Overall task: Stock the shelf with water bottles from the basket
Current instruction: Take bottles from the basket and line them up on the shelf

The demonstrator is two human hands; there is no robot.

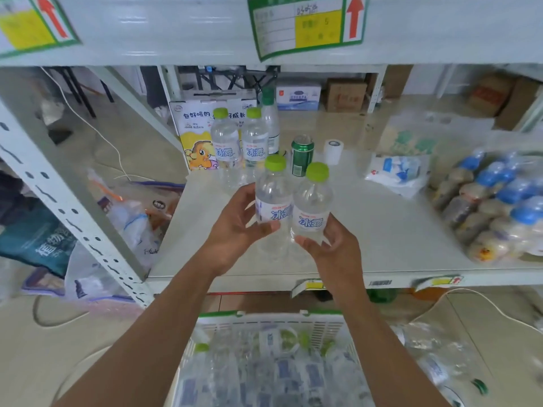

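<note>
Placing step: my L hand (235,227) grips one water bottle (273,198), R hand (332,248) pinches a 2nd bottle (313,207), both upright at the shelf (382,230) front; next I'd seat them by the stocked pair (226,142), then back to the basket (264,321).

Two bare forearms, bare hands (235,227)

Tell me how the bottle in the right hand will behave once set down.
The bottle is tall and narrow, so it probably tips if bumped. Clear thin-looking plastic likely dents under a hard squeeze by the right hand. Round body would probably roll if laid on the shelf.
</note>
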